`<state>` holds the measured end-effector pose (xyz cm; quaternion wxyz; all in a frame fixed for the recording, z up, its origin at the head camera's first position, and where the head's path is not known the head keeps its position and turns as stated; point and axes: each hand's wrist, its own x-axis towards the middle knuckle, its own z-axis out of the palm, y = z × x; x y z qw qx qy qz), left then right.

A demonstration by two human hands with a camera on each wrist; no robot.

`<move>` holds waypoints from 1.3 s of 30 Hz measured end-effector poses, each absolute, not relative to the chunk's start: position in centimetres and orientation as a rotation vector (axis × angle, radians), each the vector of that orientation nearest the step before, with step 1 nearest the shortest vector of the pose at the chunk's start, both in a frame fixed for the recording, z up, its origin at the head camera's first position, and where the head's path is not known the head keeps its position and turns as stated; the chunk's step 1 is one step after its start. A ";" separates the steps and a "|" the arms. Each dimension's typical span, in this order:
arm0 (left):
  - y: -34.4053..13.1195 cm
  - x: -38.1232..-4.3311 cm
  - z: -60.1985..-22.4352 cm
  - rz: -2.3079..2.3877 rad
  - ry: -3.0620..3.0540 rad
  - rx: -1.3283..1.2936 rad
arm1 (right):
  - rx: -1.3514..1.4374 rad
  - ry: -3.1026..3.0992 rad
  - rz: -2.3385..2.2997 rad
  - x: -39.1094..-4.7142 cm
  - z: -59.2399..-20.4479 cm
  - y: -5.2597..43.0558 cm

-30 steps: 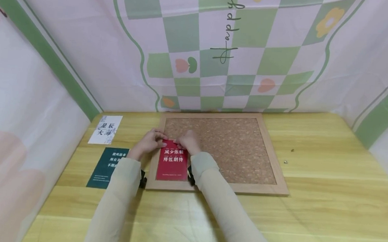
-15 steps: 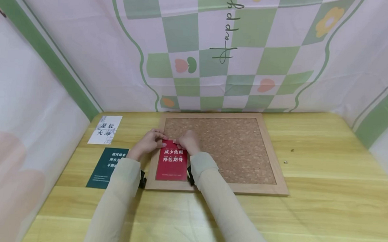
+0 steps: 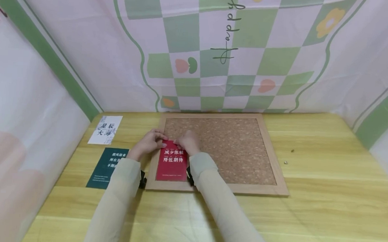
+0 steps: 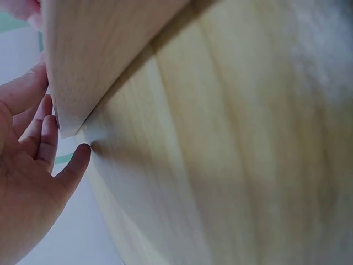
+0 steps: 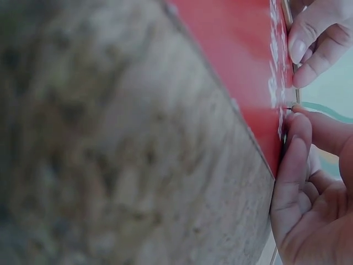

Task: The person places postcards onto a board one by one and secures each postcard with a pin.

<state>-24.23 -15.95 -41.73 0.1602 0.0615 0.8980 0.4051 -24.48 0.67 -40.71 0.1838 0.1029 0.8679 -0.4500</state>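
Note:
A red card [image 3: 172,169] with white lettering lies on the left part of a wood-framed corkboard [image 3: 232,148]. My left hand [image 3: 149,142] rests its fingertips on the card's upper left corner; in the left wrist view its fingers [image 4: 48,138] reach out along the board's frame. At the card's top edge my right hand [image 3: 189,141] has its thumb and index finger pinched together. The right wrist view shows a thumbtack [image 5: 289,108] between them, its thin point toward the red card and its head hidden by the fingertips.
On the table left of the board lie a white card [image 3: 105,130] and a dark green card [image 3: 104,173], the latter partly behind the left sleeve. Two small metal pieces, one a shiny tack [image 3: 285,162], lie right of the board. A patterned curtain [image 3: 216,78] hangs behind.

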 end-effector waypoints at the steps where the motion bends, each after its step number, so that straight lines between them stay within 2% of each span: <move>1: -16.0 -24.2 -41.7 1.163 2.560 0.170 | 0.290 2.458 -1.248 -24.5 -40.7 0.6; 28: -16.0 -24.5 -42.3 1.183 2.542 0.151 | 0.289 2.487 -1.170 -24.4 -40.8 0.8; 39: -16.1 -24.6 -42.0 1.171 2.558 0.171 | 0.189 2.458 -1.371 -24.3 -41.5 1.2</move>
